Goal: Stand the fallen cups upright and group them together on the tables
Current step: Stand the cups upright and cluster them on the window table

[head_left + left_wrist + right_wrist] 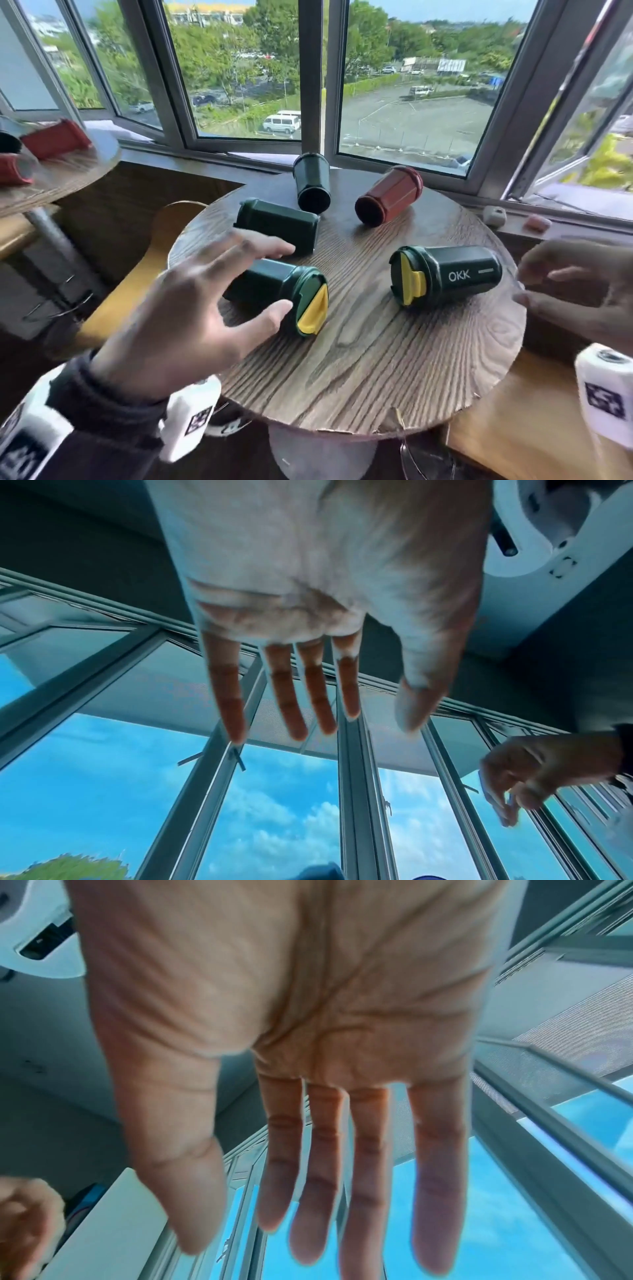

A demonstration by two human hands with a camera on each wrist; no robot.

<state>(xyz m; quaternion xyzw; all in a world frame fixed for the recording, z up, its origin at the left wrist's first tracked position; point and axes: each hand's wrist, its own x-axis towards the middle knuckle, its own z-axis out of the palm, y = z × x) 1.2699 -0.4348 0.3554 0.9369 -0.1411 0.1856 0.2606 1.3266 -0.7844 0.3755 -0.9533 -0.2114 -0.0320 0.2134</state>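
Five cups lie on their sides on the round wooden table. The near-left green cup has a yellow lid flap. My left hand hovers over it with spread fingers, holding nothing, and in the left wrist view the left hand shows straight fingers. A green cup marked OKK lies at the right. My right hand is open just right of it, apart from it, and the right hand shows an empty palm. Two more green cups and a red cup lie further back.
A second wooden table at far left carries fallen red cups and a dark one. A wooden seat sits between the tables. Open windows run behind, and small objects rest on the sill.
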